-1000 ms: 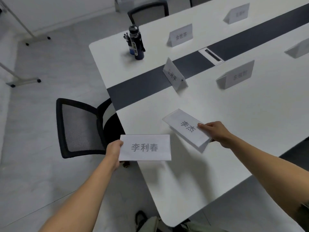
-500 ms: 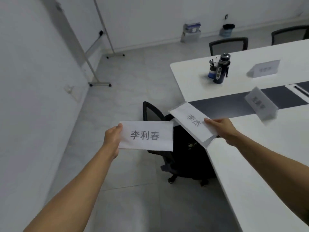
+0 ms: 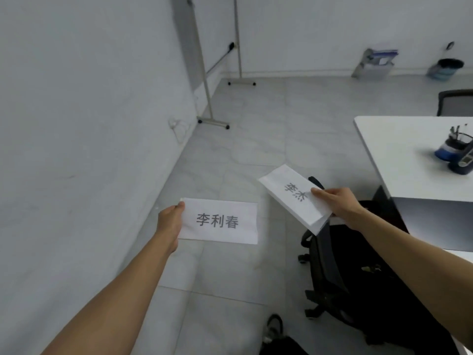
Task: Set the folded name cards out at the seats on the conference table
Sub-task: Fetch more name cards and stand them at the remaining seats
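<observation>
The left hand [image 3: 170,221] pinches one card [image 3: 218,221] by its left edge, thumb on top, so the printed face lies flat and open to the camera. The right hand [image 3: 337,203] grips a small stack [image 3: 289,198] of folded cards at its near corner, thumb pressed beside the printed name, with the far end tilted up and away. Neither is over the bench [image 3: 399,155]. The card hangs above the floor [image 3: 256,139], the stack above the back of a black chair [image 3: 358,290], and the bench corner with a pen pot [image 3: 450,147] sits well apart to the right.

The likeliest slip, I judge, is with the single card. It is held at one edge only, so a quick swing of the arm could pull it free and drop it to the floor. The lower cards of the stack show loose edges at the near end, so they could slide out if the thumb eases. Hard thumb pressure may also flatten the folds, and a flattened card would not stand at a seat. The chair base lies close to the walking path and could catch a foot.

A second ago both hands were over the bench, with standing cards in sight beyond them. Half a second ago the bench end still filled the right side. Now the view has swung left toward the wall [image 3: 76,124], and only the corner remains. The grips on the card and stack look unchanged.
</observation>
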